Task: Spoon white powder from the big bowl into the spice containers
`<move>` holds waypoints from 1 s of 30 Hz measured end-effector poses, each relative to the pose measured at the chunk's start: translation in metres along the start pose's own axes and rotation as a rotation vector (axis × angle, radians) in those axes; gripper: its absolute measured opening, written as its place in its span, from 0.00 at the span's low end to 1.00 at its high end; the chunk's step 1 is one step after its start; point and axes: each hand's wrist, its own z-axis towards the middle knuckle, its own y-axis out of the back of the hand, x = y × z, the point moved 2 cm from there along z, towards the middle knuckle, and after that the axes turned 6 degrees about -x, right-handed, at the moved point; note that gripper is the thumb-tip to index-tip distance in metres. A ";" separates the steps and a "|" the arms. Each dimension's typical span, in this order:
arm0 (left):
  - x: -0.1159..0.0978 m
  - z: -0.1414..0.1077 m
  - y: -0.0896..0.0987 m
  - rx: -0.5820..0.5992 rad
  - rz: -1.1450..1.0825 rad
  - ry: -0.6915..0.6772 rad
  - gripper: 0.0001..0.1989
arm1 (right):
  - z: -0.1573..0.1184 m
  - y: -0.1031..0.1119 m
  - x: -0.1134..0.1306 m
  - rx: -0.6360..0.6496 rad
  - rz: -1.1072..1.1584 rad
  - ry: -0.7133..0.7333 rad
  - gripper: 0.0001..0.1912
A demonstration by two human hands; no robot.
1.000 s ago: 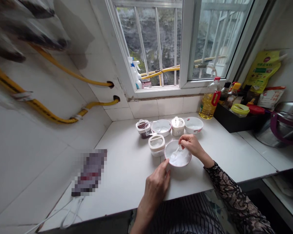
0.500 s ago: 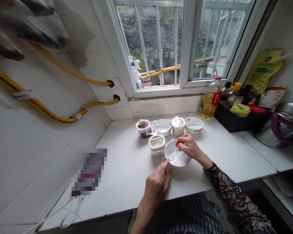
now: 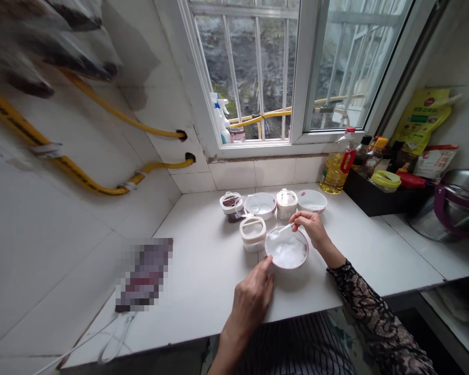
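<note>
A white bowl with a pinkish rim point(image 3: 301, 259) stands on the counter with white, powder-like stuff point(image 3: 288, 252) in it. My left hand point(image 3: 252, 291) is at the bowl's near left edge, its fingertips gripping the rim. Between the fingers of my right hand point(image 3: 309, 226) is the handle of a small white spoon point(image 3: 281, 230), whose bowl end hangs over the far left part of the white stuff. Close to the bowl's left side is a lidded clear container point(image 3: 253, 240) with pale contents.
Behind stand a container of dark red bits point(image 3: 232, 209), a white bowl point(image 3: 260, 200), a second pale container point(image 3: 286, 206) and another bowl point(image 3: 311, 197). An oil bottle point(image 3: 332, 174), a black condiment box point(image 3: 363, 194) and a steel pot point(image 3: 449, 208) line the right. A blurred object point(image 3: 146, 273) lies left.
My right hand has lifted the spoon out of the white stuff, up and slightly right. My left hand stays at the rim. The view has shifted slightly.
</note>
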 end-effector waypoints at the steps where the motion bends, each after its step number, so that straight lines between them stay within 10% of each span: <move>1: 0.000 0.000 0.000 0.001 -0.002 -0.001 0.20 | 0.000 -0.002 0.001 -0.010 0.012 0.011 0.08; 11: 0.001 0.000 -0.001 0.001 -0.010 -0.006 0.20 | -0.025 -0.032 0.017 0.152 -0.477 0.831 0.11; 19: 0.000 -0.001 0.000 0.025 -0.014 0.026 0.19 | -0.017 0.003 0.018 -0.159 -0.418 0.605 0.09; 30: 0.000 0.000 0.001 0.010 0.011 0.020 0.19 | -0.022 -0.018 0.000 0.244 -0.588 0.578 0.11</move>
